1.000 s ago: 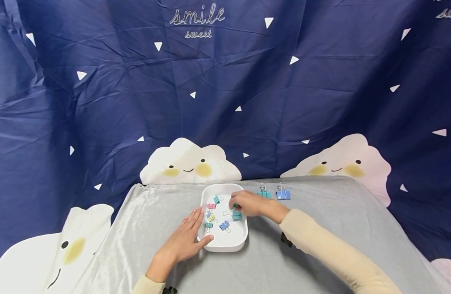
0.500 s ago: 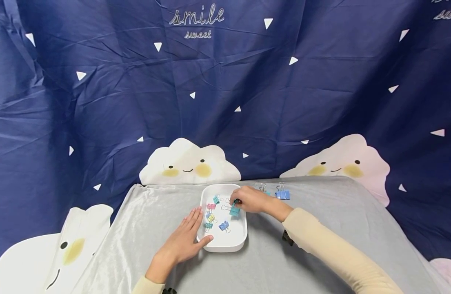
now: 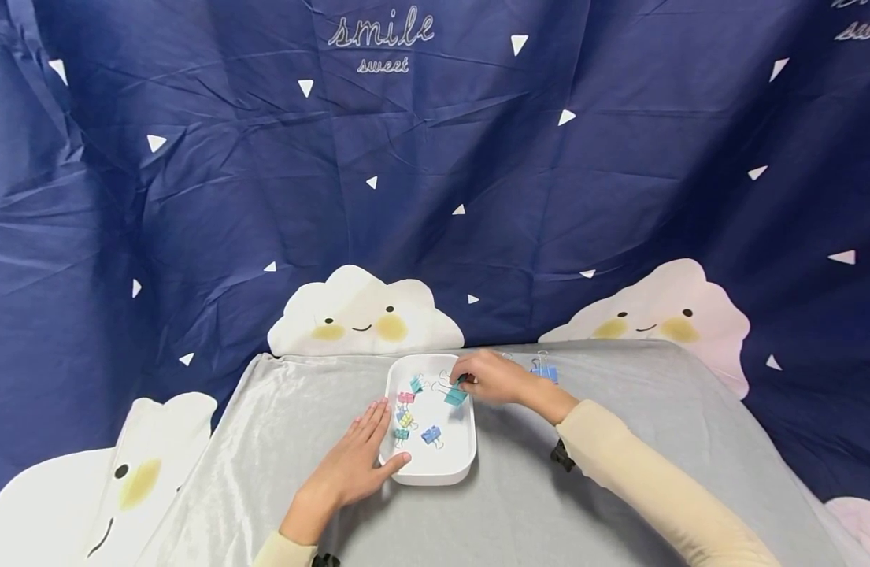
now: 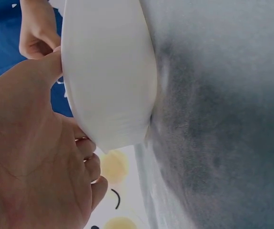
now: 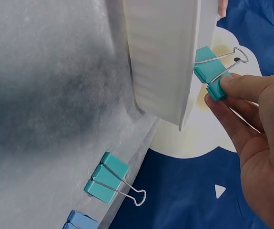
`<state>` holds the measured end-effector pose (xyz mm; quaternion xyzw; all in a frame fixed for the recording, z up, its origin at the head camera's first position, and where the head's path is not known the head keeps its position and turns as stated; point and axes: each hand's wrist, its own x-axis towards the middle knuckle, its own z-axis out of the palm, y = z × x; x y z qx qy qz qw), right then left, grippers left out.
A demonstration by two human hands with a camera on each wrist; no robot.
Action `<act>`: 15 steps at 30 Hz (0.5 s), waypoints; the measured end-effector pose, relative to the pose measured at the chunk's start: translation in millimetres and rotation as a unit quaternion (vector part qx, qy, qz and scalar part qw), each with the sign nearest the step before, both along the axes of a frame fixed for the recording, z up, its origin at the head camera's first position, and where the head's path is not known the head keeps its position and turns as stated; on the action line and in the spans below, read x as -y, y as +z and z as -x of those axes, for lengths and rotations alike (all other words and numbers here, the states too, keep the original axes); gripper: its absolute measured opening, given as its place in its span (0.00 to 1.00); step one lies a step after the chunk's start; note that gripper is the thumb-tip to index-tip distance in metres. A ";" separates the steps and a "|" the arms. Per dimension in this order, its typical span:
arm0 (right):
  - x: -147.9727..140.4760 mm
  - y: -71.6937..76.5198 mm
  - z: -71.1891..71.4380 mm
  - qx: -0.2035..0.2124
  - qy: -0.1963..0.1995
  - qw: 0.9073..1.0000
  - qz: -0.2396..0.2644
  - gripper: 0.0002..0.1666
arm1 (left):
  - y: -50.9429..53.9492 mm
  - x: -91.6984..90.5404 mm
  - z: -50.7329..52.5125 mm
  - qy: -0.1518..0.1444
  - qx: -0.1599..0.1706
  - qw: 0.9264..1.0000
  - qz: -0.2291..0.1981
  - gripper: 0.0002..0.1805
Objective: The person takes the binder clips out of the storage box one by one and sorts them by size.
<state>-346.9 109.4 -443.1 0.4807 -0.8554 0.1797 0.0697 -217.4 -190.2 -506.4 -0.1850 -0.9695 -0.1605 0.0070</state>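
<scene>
In the head view, a teal binder clip (image 3: pixel 456 396) is pinched between the thumb and fingers of my right hand (image 3: pixel 497 378), above the right side of a white tray (image 3: pixel 431 477). The right wrist view shows the clip (image 5: pixel 208 66) with its wire handles pointing away, beside the tray wall. My left hand (image 3: pixel 351 463) rests with straight fingers along the tray's left rim, thumb over the near-left part. Inside the tray lie smaller binder clips: a teal one (image 3: pixel 416 384), a pink one (image 3: pixel 405 398), a yellow one (image 3: pixel 406 420), a green one (image 3: pixel 401 435) and a blue one (image 3: pixel 431 434).
A large blue binder clip (image 3: pixel 546 373) stands on the grey cloth (image 3: pixel 583 441) right of the tray. Beside it is a large teal clip (image 5: pixel 106 177), mostly hidden by my right hand in the head view. A navy curtain (image 3: pixel 435 157) hangs behind.
My right hand has lifted the teal binder clip from the tray's right side and moved slightly back and to the right with it. My left hand has stayed on the tray.
</scene>
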 end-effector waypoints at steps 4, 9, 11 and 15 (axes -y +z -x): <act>-6.7 1.4 -0.7 0.001 -0.003 1.000 0.016 0.06 | -0.2 -0.4 -0.1 0.000 -0.001 1.000 0.002 0.53; -18.1 1.3 -0.3 0.005 -0.022 0.999 0.038 0.08 | -1.1 -0.8 0.0 0.000 0.002 1.000 0.003 0.53; -23.1 2.1 0.3 0.008 -0.028 0.998 0.052 0.08 | -0.7 -0.9 -0.4 0.001 0.001 1.000 0.001 0.53; -33.7 6.6 -0.4 0.008 -0.042 0.996 0.074 0.10 | 0.3 -0.6 -0.8 0.001 0.001 1.000 0.002 0.53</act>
